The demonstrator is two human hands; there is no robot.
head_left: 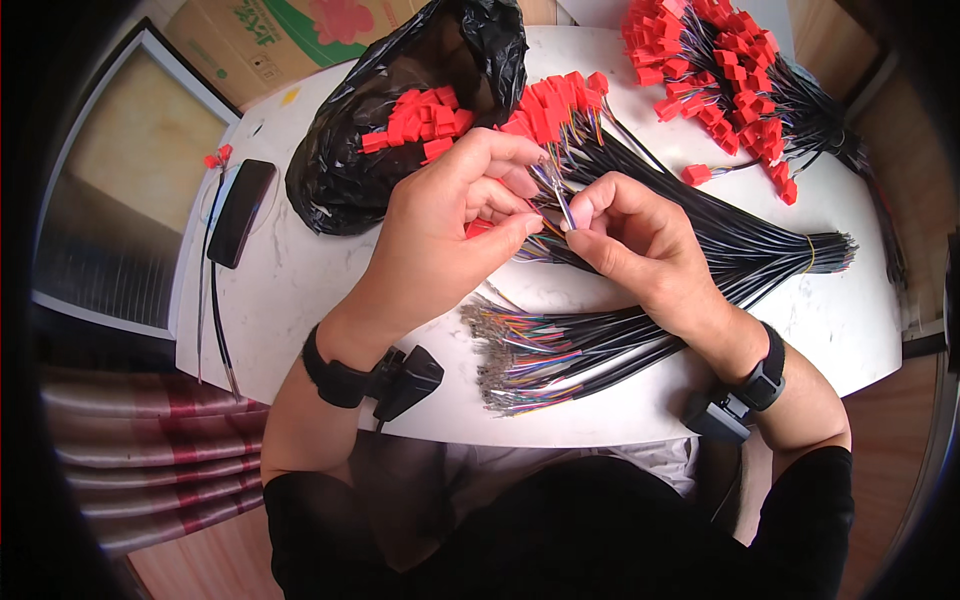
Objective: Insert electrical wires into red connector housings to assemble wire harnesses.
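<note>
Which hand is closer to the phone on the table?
Left. The left hand is off to the right of the black phone; the right hand is even farther right, on the left hand's other side.

Slender silvery piece (561, 196), tilted

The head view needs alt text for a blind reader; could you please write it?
The left hand and right hand work close together over a white table, the right holding a slim silvery tool. Around them are a phone, a black bag and black cables, many with red plugs.
</note>
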